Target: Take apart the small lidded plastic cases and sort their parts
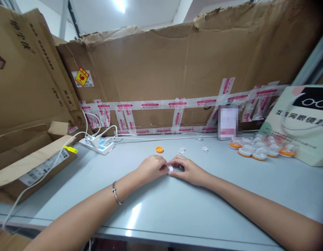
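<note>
My left hand (151, 168) and my right hand (187, 170) meet at the middle of the grey table (177, 209), fingers curled inward. Between their fingertips sits a small white round part (170, 169), pinched from both sides just above the tabletop. A thin bracelet circles my left wrist. An orange round cap (159, 149) lies on the table just beyond my left hand. Two small white printed pieces (182, 151) lie a little beyond my right hand.
A cluster of clear cups with orange bases (258, 150) stands at the right, beside a white printed box (305, 122). A white power strip (97, 144) with cables lies at the back left, near cardboard boxes (33, 164). A taped cardboard wall (177, 76) closes the back.
</note>
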`<state>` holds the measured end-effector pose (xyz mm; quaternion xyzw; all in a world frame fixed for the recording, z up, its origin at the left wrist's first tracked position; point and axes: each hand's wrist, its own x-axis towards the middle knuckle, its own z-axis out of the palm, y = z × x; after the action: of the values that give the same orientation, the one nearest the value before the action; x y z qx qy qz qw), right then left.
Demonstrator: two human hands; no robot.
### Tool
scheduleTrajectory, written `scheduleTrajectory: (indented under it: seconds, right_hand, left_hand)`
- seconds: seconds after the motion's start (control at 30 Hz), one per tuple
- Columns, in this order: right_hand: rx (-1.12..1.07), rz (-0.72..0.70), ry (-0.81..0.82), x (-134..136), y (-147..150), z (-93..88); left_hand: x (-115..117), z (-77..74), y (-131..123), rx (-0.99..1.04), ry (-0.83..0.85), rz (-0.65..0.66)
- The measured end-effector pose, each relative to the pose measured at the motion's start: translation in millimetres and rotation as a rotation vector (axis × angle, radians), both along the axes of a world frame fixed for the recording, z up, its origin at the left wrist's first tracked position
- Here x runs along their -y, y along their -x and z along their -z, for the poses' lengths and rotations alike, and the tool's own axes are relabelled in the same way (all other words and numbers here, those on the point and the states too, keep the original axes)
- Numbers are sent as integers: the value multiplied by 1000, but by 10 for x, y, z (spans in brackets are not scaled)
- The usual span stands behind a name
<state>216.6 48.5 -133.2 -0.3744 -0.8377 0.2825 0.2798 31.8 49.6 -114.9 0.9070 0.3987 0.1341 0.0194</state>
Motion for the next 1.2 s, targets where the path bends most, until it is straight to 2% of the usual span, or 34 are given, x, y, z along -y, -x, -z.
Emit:
scheduleTrajectory:
  seconds: [0.13, 0.23, 0.33, 0.4, 0.5, 0.63, 0.73, 0.97, 1.2]
  right_hand:
    - [8, 18, -13, 36, 7, -17]
    - [-1, 12, -26, 67, 8, -14]
    - [-13, 10, -40, 103, 9, -3]
    - [-20, 15, -55, 129, 12, 6]
    - [-23, 9, -87, 163, 18, 25]
    - [-18, -8, -107, 193, 25, 50]
    - [-5, -3, -117, 215, 33, 56]
    - [0, -3, -119, 238, 37, 47]
    - [-11, 0, -76, 193, 17, 67]
  left_hand:
    - [27, 3, -13, 53, -7, -7]
    - [30, -108, 80, 128, -6, 14]
    - [27, -260, 334, 135, -5, 46]
    - [31, -315, 581, 113, -3, -15]
    - [50, -286, 959, 43, -18, -158]
    - [79, -159, 1238, 33, -43, -215]
    - [104, -117, 1253, 40, -47, -203]
    - [177, -164, 1214, 83, 2, -151]
    - [73, -107, 1282, 197, 44, -182]
